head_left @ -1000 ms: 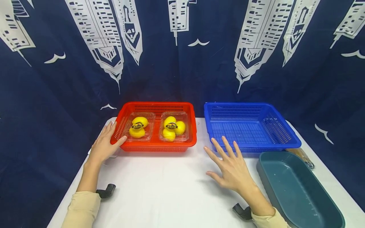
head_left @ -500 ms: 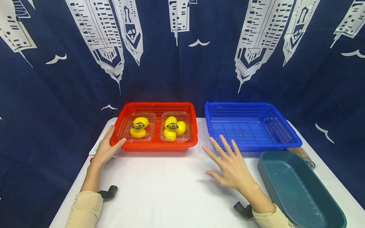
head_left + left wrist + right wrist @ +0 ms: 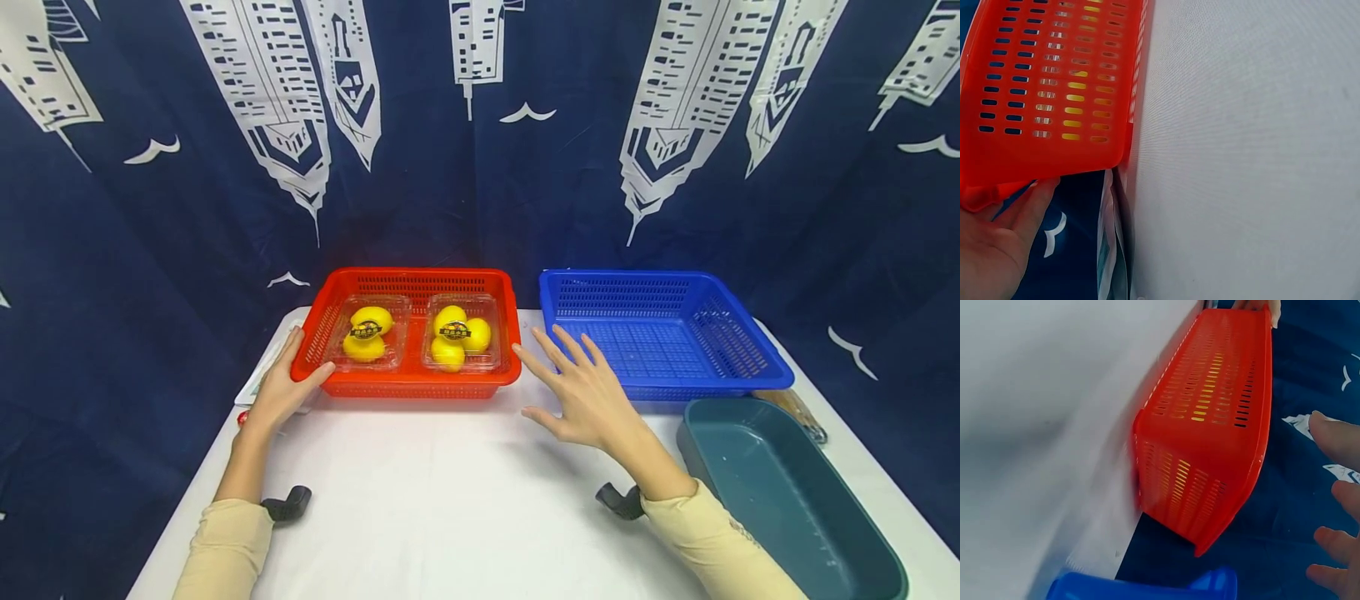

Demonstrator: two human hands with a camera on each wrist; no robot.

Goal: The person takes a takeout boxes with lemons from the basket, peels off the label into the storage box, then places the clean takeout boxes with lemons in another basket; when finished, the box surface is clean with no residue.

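Observation:
A red perforated basket stands at the back left of the white table. Inside lie two clear plastic boxes of yellow lemons, a left box and a right box, each with a dark label. My left hand lies against the basket's left end, thumb at the near corner and fingers along the side. In the left wrist view, the fingertips of that hand are right at the rim. My right hand, fingers spread, holds nothing and hovers just right of the red basket.
A blue perforated basket stands at the back right, behind my right hand. A dark teal tray lies at the right edge, with a clear bag behind it. Flat packets lie left of the red basket.
My right hand has moved left and slightly back, from in front of the blue basket toward the red one. My left hand has slid slightly along the red basket's end; the baskets keep their places.

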